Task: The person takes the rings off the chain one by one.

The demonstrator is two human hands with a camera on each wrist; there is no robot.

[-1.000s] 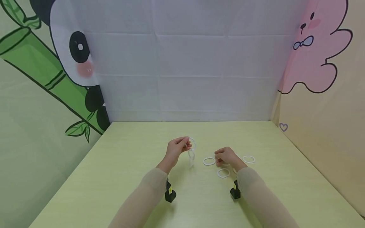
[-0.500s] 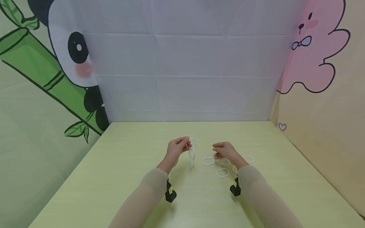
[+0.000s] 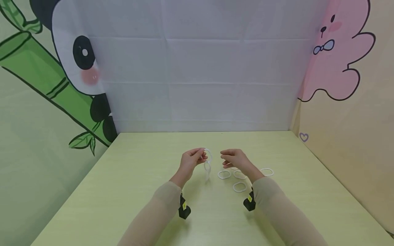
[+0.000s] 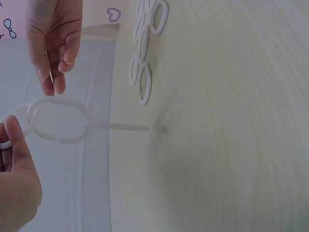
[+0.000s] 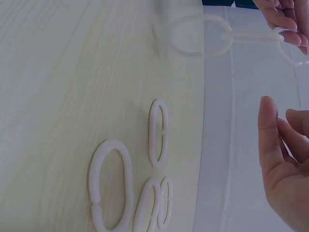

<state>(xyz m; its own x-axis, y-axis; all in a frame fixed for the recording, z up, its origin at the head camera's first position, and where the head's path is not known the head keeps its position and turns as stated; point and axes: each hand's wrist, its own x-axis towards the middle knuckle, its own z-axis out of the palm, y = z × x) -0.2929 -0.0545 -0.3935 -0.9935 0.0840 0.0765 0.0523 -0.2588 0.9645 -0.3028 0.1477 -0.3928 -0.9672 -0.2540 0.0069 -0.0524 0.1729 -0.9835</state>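
Note:
My left hand (image 3: 191, 161) pinches the top of a short hanging chain of white plastic chain links between thumb and fingers. In the left wrist view, the middle link (image 4: 60, 101) hangs from the held one, and the lowest link (image 4: 120, 126) reaches close over the table. My right hand (image 3: 236, 159) is raised just right of the chain. Its fingers are loosely bent, with nothing between them in the right wrist view. Below it lie several loose links, among them a large-looking one (image 5: 128, 181) with a small slit in its side.
The loose links lie flat on the pale wooden table (image 3: 138, 205), right of the middle; another link (image 3: 272, 172) lies behind the right wrist. A white cloth backdrop (image 3: 200, 68) stands behind. Black camera mounts (image 3: 184, 210) hang under both wrists.
My right hand has lifted from the loose links and moved left and away from me, toward the chain. The left hand still holds the chain in the same place.

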